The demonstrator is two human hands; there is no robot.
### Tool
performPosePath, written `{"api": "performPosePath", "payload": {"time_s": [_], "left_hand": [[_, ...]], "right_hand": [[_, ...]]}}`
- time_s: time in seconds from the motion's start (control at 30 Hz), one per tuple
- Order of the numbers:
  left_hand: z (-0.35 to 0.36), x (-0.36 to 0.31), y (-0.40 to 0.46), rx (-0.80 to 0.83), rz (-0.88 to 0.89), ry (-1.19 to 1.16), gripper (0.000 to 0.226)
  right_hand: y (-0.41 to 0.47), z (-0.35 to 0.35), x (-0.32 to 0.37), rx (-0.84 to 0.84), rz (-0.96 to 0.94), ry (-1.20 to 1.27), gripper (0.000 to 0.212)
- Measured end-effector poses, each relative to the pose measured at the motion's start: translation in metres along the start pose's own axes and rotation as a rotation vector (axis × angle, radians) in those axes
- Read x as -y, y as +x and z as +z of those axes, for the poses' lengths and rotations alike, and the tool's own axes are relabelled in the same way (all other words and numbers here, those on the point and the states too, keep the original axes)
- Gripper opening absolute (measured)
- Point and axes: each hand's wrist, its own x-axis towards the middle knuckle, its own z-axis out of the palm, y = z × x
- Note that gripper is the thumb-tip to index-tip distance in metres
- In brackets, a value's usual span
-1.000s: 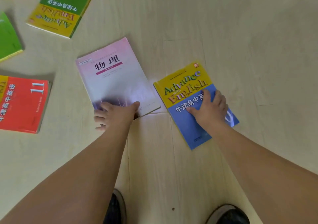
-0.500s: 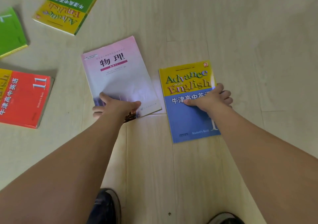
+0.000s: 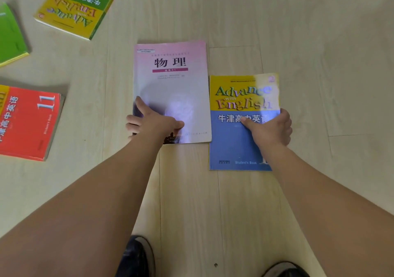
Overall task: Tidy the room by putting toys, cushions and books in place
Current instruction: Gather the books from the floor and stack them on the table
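Observation:
Two books lie flat on the pale wooden floor, side by side and nearly touching. The pink physics book [image 3: 170, 80] is on the left. My left hand [image 3: 151, 123] grips its lower left corner, thumb on the cover and fingers curled at the left edge. The yellow-and-blue English book [image 3: 232, 144] is on the right, a little nearer to me. My right hand [image 3: 270, 129] holds its right edge, with the thumb on the cover and the fingers wrapped around the side.
More books lie to the left: a red one [image 3: 25, 123], a green-and-yellow one [image 3: 78, 4], a green one [image 3: 10, 36] and a blue one at the top-left frame edge. My shoes [image 3: 136, 257] are at the bottom. Bare floor stretches to the right.
Both books have been turned square and brought side by side. The pink one swung clockwise, the English one counter-clockwise. My right hand shifted from the cover to the book's right edge.

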Motion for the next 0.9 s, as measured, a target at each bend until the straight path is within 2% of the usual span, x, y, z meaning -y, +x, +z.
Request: {"api": "performPosePath", "payload": {"time_s": [0.2, 0.33, 0.43, 0.53, 0.6, 0.63, 0.77, 0.9], "left_hand": [[0.001, -0.007, 0.011, 0.019, 0.004, 0.021, 0.14], [-0.003, -0.011, 0.012, -0.004, 0.03, -0.022, 0.139], [-0.005, -0.018, 0.015, -0.03, 0.016, -0.118, 0.12], [-0.01, -0.033, 0.025, 0.066, 0.018, -0.397, 0.076], [-0.017, -0.045, 0.023, 0.148, 0.142, -0.331, 0.035], [-0.017, -0.054, 0.019, 0.161, 0.217, -0.239, 0.023], [-0.01, -0.09, -0.016, 0.132, 0.505, 0.085, 0.043], [0.008, -0.12, -0.076, 0.109, 0.755, 0.216, 0.03]], "right_hand": [[-0.007, 0.011, -0.01, -0.14, -0.083, 0.017, 0.1], [-0.004, 0.005, -0.013, -0.13, -0.073, 0.1, 0.074], [0.002, -0.008, -0.013, -0.049, -0.008, 0.167, 0.054], [0.009, -0.021, -0.018, 0.025, 0.049, 0.246, 0.044], [0.011, -0.03, -0.025, 0.073, 0.115, 0.316, 0.041], [0.011, -0.037, -0.031, 0.095, 0.159, 0.357, 0.04], [0.003, -0.06, -0.05, 0.198, 0.287, 0.418, 0.041], [-0.014, -0.094, -0.075, 0.1, 0.294, 0.325, 0.036]]}}
